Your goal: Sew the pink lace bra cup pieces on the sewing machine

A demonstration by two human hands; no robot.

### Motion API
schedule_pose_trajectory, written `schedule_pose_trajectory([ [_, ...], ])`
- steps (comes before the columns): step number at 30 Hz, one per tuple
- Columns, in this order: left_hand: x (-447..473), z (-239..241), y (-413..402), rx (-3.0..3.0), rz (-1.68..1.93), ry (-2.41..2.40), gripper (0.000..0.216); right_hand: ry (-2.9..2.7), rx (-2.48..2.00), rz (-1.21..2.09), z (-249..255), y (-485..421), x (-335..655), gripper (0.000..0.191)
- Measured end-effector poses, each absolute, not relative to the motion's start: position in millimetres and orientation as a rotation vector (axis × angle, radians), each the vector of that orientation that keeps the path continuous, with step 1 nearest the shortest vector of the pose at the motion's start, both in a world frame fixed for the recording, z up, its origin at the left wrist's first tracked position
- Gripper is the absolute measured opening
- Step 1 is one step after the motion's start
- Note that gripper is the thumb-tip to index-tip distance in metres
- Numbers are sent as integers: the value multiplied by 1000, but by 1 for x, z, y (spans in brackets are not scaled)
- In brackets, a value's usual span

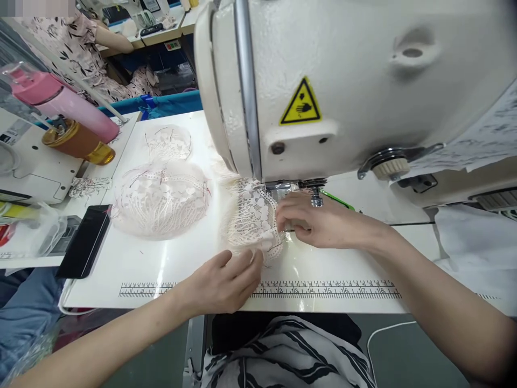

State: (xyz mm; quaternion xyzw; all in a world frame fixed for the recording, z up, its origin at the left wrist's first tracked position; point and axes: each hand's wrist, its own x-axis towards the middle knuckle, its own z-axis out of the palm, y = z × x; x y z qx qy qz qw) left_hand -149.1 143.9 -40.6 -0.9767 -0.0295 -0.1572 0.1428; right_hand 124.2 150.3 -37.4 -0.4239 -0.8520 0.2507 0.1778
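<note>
A cream lace piece point(256, 215) lies on the white machine bed beneath the head of a sewing machine point(299, 64). With curled fingers, my left hand point(232, 280) grips the near edge of this lace. At its right edge, beside the needle area, my right hand point(319, 218) is closed with fingertips and thumb bent onto the fabric; part of the grip is hidden. The presser foot is mostly covered by the hand and the machine. A rounded lace cup point(161, 199) with loose red threads rests to the left, with a smaller lace piece point(168, 143) behind it.
A printed ruler point(331, 290) runs along the near table edge. On the left are a black phone point(85, 242), an amber cup point(78, 141) and a pink bottle point(64, 102). Green-handled tool point(338, 200) lies behind my right hand. Another person point(76, 48) sits beyond.
</note>
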Motion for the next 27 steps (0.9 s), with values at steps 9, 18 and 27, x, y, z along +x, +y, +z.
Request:
schedule_pose_trajectory([
  [9,-133,0,166,-3283,-473,-1249,12,-2349,-1192,612,-42,151,122,11],
  [18,-106,-48,186,-3007,-605,-544,14,-2377,-1105,584,-43,154,125,9],
  [27,-109,-56,186,-2834,-817,-580,21,-2369,-1034,470,-58,158,123,16],
])
